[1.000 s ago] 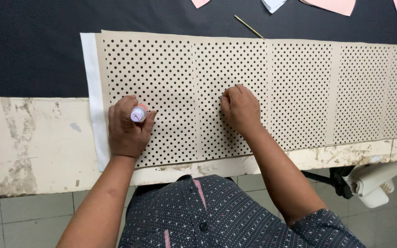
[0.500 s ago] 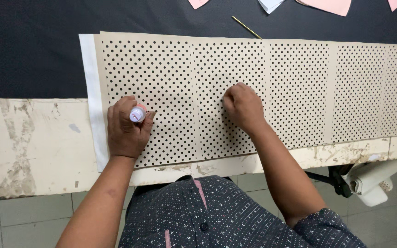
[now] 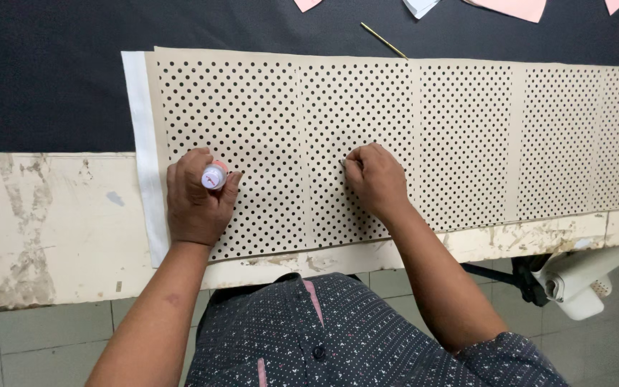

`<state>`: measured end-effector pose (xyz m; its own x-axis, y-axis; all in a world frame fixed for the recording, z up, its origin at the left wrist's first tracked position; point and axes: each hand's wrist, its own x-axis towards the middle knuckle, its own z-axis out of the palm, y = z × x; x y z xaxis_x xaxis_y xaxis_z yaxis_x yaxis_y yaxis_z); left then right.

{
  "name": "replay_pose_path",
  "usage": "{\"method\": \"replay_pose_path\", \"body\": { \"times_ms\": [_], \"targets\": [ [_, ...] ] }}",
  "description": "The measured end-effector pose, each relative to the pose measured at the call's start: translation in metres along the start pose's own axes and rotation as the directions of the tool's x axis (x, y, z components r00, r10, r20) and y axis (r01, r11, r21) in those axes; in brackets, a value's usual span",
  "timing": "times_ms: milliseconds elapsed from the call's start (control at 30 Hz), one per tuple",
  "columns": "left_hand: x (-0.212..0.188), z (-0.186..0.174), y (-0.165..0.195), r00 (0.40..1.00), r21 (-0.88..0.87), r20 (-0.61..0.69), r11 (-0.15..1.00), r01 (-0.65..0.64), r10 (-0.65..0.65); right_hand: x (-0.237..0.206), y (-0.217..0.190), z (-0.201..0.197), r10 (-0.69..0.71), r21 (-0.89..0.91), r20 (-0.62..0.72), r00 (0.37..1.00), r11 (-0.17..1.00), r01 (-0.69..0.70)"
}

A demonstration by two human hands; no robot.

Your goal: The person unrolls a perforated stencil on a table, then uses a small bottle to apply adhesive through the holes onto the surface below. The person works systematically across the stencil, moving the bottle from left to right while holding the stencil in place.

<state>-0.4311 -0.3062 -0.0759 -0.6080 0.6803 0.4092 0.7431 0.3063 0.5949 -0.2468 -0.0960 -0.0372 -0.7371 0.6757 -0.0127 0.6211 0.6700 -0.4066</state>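
From the head view I see my left hand wrapped tight around a small bottle with a white, pinkish-topped cap, held upright with its lower end pressed down on the perforated beige template. The template is a long strip of joined card panels, dotted all over with small round holes, and it lies across the bench from left to right. My right hand rests on the same template at the next panel over, fingers curled in and knuckles up, pressing flat on the card; I cannot tell whether it holds anything beneath. A strip of white cloth shows under the template's left edge, and black fabric covers the far part of the bench. A thin yellow pencil lies on the black fabric just above the template, with pink paper pieces at the top edge. A white roll hangs below the bench to my right.
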Motion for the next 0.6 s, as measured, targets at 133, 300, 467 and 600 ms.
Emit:
{"method": "replay_pose_path", "body": {
  "times_ms": [133, 300, 467, 600],
  "targets": [
    [-0.0009, -0.0007, -0.0013, 1.000, -0.007, -0.001, 1.000, 0.005, -0.005, 0.0037, -0.0096, 0.0081, -0.086, -0.063, -0.133, 0.987, 0.995, 0.078],
    [-0.0003, 0.0005, -0.0025, 1.000, -0.020, -0.014, 1.000, -0.004, 0.003, 0.0022, -0.0090, 0.0072, -0.132, -0.144, -0.132, 0.982, 0.983, 0.113],
    [-0.0021, 0.0012, -0.0017, 0.999, -0.019, -0.031, 1.000, -0.022, 0.022, 0.0037, -0.0105, 0.0105, -0.166, -0.092, -0.180, 0.970, 0.984, 0.152],
    [-0.0020, 0.0016, -0.0016, 1.000, -0.006, -0.008, 1.000, 0.002, -0.002, -0.0003, -0.0024, 0.0069, -0.114, -0.114, -0.120, 0.986, 0.988, 0.101]
  ]
}}
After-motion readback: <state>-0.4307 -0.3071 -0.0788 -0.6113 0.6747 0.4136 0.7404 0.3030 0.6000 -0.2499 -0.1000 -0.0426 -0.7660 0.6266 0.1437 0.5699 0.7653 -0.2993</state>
